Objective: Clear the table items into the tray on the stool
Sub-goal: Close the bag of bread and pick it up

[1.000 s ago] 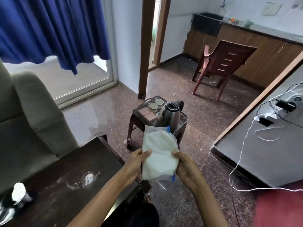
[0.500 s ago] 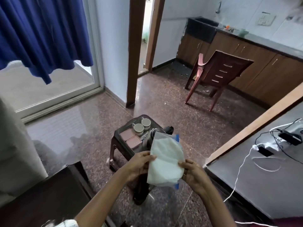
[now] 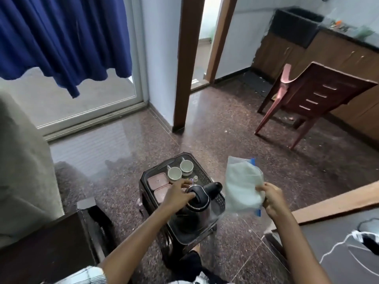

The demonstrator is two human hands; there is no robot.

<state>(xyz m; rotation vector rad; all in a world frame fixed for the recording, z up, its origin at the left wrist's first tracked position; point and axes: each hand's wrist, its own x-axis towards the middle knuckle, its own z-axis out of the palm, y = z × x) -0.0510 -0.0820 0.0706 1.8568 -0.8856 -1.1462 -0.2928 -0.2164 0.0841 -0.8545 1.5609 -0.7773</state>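
A dark tray (image 3: 220,198) sits on a brown stool (image 3: 143,198) on the floor below me. In it stand two white cups (image 3: 174,173), two pink lidded boxes (image 3: 157,181) and a steel kettle (image 3: 199,208) with a black lid and handle. My left hand (image 3: 177,196) rests on the kettle's lid, fingers spread over it. My right hand (image 3: 271,198) grips the lower edge of a clear plastic bag (image 3: 241,187) of white powder, held up to the right of the tray.
The dark wooden table (image 3: 47,249) lies at the lower left, next to a grey sofa (image 3: 22,165). A grey counter (image 3: 338,253) with white cables is at the lower right. A red-brown plastic chair (image 3: 307,99) stands further back on the floor.
My left hand let go of the bag and moved down onto the kettle's lid. My right hand alone now holds the bag, shifted to the right. The view moved closer over the stool.
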